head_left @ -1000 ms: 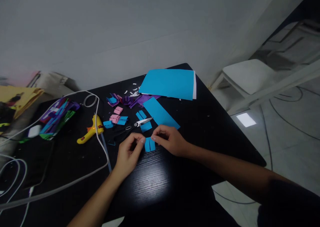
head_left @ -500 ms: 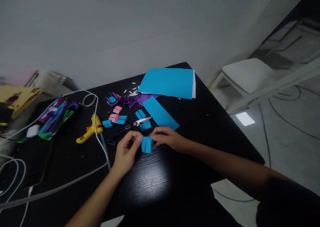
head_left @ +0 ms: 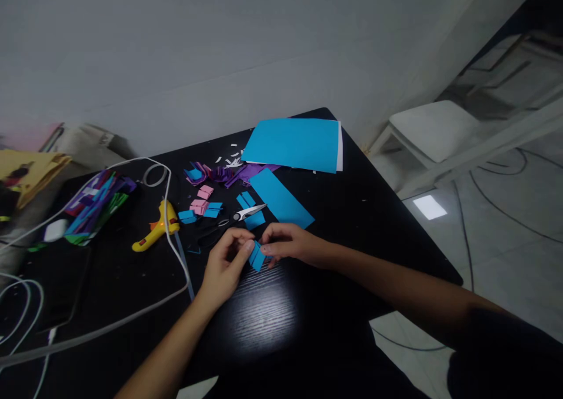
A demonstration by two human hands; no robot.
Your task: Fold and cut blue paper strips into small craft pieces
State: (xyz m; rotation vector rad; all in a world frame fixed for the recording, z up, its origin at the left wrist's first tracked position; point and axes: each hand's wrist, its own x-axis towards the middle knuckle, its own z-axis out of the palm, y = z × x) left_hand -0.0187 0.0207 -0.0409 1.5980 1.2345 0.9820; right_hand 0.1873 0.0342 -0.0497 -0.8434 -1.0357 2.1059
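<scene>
A small folded piece of blue paper (head_left: 256,257) is held between my two hands, just above the black table (head_left: 334,281). My left hand (head_left: 225,264) pinches its left edge between thumb and fingers. On the other side, my right hand (head_left: 294,245) is closed on its right part, and its fingers cover some of the paper. Just beyond my hands lie scissors (head_left: 248,212) with black handles, their blades apart. Folded pink papers (head_left: 200,206) and more folded blue pieces (head_left: 213,210) sit to the left of the scissors.
A yellow glue gun (head_left: 163,226) lies at left under a white cable (head_left: 182,264). Blue sheets (head_left: 294,144), a blue strip (head_left: 281,199) and purple paper (head_left: 246,175) with white scraps lie farther back. A white stool (head_left: 433,126) stands right of the table.
The folded blue paper has turned and tilted between my hands, and less of it shows. My right fingers have shifted left over it. The view has moved slightly.
</scene>
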